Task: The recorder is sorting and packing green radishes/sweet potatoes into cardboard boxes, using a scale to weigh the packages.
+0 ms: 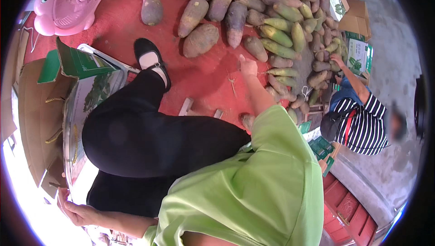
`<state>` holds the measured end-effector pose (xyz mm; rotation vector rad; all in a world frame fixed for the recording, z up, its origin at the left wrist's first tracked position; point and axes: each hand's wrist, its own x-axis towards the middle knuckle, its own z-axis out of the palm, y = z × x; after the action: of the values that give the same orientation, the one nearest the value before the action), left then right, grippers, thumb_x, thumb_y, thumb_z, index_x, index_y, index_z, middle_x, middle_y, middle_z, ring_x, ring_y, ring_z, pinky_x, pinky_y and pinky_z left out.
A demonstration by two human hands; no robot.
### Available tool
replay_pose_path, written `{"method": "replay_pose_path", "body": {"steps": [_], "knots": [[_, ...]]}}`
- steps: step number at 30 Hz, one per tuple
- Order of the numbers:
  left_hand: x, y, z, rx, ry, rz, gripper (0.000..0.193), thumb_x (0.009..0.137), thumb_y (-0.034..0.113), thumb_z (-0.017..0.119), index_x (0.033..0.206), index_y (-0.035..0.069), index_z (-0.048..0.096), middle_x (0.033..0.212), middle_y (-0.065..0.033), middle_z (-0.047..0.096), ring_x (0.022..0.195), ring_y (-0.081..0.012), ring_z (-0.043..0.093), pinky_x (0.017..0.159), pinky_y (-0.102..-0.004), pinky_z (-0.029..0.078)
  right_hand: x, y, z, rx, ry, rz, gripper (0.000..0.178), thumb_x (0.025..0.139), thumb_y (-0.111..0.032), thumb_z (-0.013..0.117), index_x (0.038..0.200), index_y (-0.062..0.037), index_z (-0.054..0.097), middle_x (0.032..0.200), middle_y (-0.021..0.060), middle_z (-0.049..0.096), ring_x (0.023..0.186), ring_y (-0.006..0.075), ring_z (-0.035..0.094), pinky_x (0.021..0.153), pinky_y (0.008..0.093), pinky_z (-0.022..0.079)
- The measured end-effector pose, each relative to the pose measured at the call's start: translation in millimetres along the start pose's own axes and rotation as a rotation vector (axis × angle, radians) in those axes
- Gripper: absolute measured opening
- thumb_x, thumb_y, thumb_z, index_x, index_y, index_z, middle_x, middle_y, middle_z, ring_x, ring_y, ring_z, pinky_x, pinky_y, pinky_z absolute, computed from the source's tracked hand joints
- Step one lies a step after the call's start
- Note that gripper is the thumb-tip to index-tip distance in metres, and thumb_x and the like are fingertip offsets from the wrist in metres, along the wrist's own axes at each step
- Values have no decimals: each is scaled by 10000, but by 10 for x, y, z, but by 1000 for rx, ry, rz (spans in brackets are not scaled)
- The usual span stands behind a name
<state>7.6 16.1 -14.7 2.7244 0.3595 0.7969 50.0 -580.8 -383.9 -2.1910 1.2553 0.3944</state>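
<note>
My right hand (248, 66) reaches out low over the red floor covering, its fingers curled closed; what is in them, if anything, is hidden. Just beyond it lies a brownish radish (256, 48), and a green one (282, 72) points its thin root toward my wrist. My left hand (80, 212) is out at the lower left, beside the near end of an open cardboard box (49, 110). Its fingers are bent together at a pale edge, blurred by glare, so what they grip is unclear.
Many large purple and green radishes (276, 33) are heaped at the right. A pink fan (74, 1) lies at the far left. A person in a striped shirt (362, 123) reaches into the heap. Printed cartons (360, 55) stand behind it. My shoe (152, 60) rests on the red covering.
</note>
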Motion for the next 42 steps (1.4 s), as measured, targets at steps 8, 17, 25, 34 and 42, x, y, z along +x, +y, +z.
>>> {"method": "replay_pose_path", "body": {"steps": [8, 17, 25, 34, 42], "knots": [[38, 39, -5, -1, 137, -67, 371, 981, 215, 418, 953, -45, 681, 903, -125, 671, 805, -188, 644, 692, -320, 555, -257, 1021, -817, 60, -297, -32, 282, 772, -111, 679, 1034, -17, 632, 780, 67, 639, 600, 156, 592, 491, 290, 465], [87, -135, -28, -62, 322, -82, 308, 924, 184, 501, 809, -18, 705, 828, -113, 690, 750, -180, 672, 653, -310, 565, -1005, 1752, -1132, -582, -324, -153, 420, 690, -218, 741, 1060, -57, 623, 833, 101, 666, 742, 259, 644, 712, 348, 517], [108, -207, 32, -8, 376, -110, 393, 967, 198, 440, 796, -65, 678, 793, -129, 691, 720, -203, 687, 674, -333, 575, -1676, 1690, -870, -775, -478, -9, 697, 608, -308, 777, 1227, -125, 513, 1263, 138, 484, 1176, 321, 486, 967, 411, 439], [86, -122, 78, -74, 384, -170, 390, 961, 209, 463, 772, -48, 688, 788, -110, 695, 706, -165, 681, 612, -257, 556, -1264, 2138, -892, -475, -64, 83, 711, 618, -277, 791, 1248, -165, 481, 1260, 136, 474, 1118, 340, 504, 917, 425, 457], [96, -102, 76, -54, 334, -123, 369, 967, 180, 442, 837, -69, 681, 856, -133, 691, 765, -195, 679, 691, -287, 564, -939, 1477, -797, -751, -79, -90, 787, 648, -317, 779, 1325, -222, 390, 1270, 90, 471, 1181, 300, 466, 917, 474, 439]]}}
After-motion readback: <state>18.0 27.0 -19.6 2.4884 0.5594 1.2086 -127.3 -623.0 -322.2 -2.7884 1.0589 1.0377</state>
